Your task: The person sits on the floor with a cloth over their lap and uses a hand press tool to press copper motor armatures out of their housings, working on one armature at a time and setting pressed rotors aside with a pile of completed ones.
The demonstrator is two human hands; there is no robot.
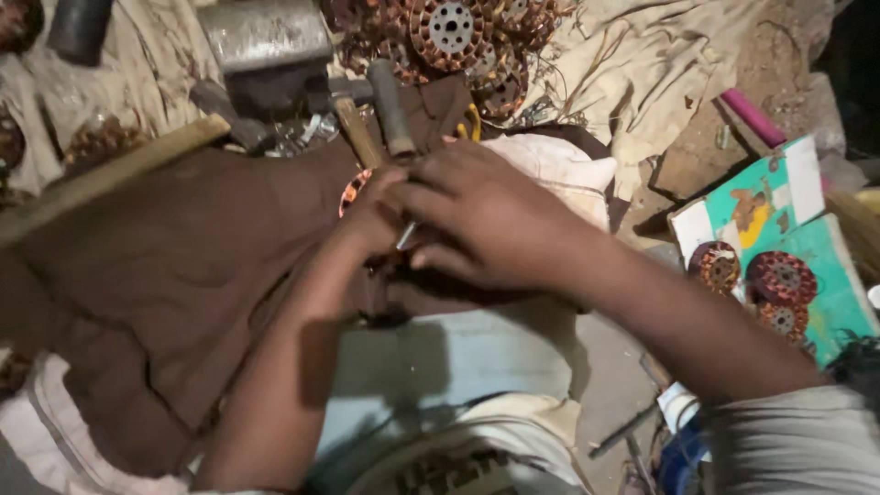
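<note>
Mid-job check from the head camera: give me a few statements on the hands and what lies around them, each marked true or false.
1. The right hand lies over the left hand on the brown cloth. True.
2. A thin metal tool shows between the two hands. True.
3. The copper-wound stators are piled at the bottom edge. False: they are at the top.
4. The teal board is bare. False: three wound coils lie on it.
5. Hammers lie just beyond the hands. True.

Two hands in frame: left hand (pixel 371 220), right hand (pixel 481 220). Three copper-wound stators (pixel 781 277) on the green-and-white board (pixel 807 183). One pile of stators (pixel 449 32) up top, exact number unclear. Two hammer handles (pixel 390 105) side by side. One pink rod (pixel 752 116). One wooden plank (pixel 110 174).
</note>
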